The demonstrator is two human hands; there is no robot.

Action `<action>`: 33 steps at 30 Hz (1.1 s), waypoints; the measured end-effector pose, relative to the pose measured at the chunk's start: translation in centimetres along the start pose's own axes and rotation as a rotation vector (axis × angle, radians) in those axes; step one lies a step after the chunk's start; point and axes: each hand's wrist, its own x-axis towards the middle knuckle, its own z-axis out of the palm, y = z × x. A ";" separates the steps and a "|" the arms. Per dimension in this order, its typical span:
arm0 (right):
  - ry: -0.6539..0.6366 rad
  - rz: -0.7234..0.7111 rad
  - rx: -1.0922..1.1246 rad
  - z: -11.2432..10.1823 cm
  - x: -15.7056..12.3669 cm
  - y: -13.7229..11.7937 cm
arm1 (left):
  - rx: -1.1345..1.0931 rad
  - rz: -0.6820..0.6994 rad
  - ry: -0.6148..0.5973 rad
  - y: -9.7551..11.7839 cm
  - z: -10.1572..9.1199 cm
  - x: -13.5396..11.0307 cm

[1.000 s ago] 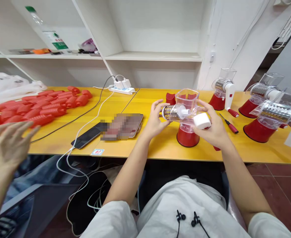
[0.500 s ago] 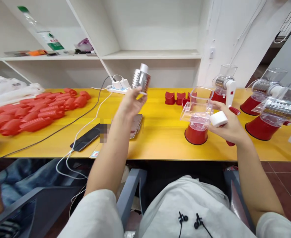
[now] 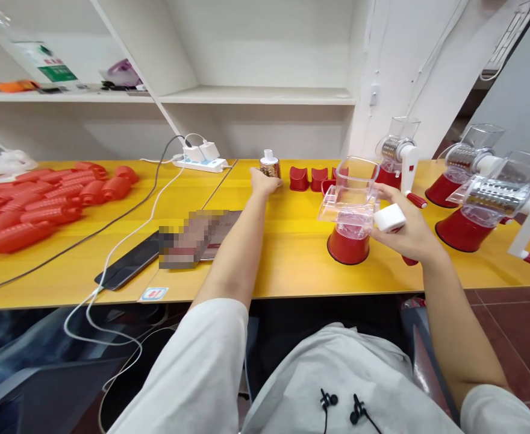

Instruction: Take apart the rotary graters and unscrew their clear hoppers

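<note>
Perforated steel grater drum (image 3: 270, 169), white-capped, now stands upright on the yellow wooden table (image 3: 292, 271) instead of up in the air. Left hand (image 3: 264, 182) lies low beside it, fingers flat and extended; contact unclear. Right hand (image 3: 409, 228) stays raised, fingers curled narrowly around a white rounded plastic cap (image 3: 389, 217), fingertips near a clear plastic hopper (image 3: 349, 187) seated on a red flared base (image 3: 348, 246). Drum probably stiff, fairly weighty, its grating surface rough: best taken by the white end. Hopper probably light, rigid, slippery, possibly brittle: grip its walls, not the thin lip.
</note>
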 end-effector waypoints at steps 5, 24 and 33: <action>-0.013 -0.008 0.007 0.1 0.3 0.3 | 0.264 0.048 -0.028 -1.1 0.4 -0.3; 0.027 0.108 0.007 0.6 1.0 -0.4 | 0.218 0.080 -0.209 2.2 -4.2 -9.8; -0.110 0.213 0.370 -5.3 -2.5 -3.9 | -0.600 0.448 -0.562 0.6 -9.2 -26.3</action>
